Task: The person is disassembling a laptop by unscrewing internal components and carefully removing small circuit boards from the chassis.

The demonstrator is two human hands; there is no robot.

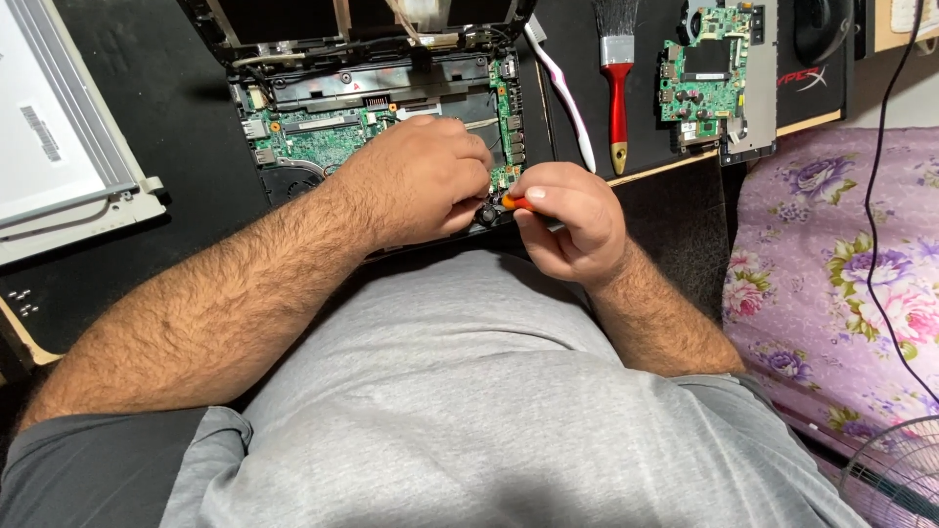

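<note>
An opened laptop (293,108) lies on the black desk mat, its green circuit board (323,137) exposed. My left hand (416,176) rests on the laptop's near right part, fingers curled down onto the board; what they pinch is hidden. My right hand (572,220) is closed around a small screwdriver with an orange handle (515,202), whose tip points at the laptop's near right corner, right beside my left fingers.
A white toothbrush with pink trim (565,93) and a red-handled paintbrush (616,73) lie right of the laptop. Farther right sits a second green circuit board (709,73). A pale screen panel (59,147) lies at the left. Purple flowered cloth (841,274) and a black cable (880,196) are at the right.
</note>
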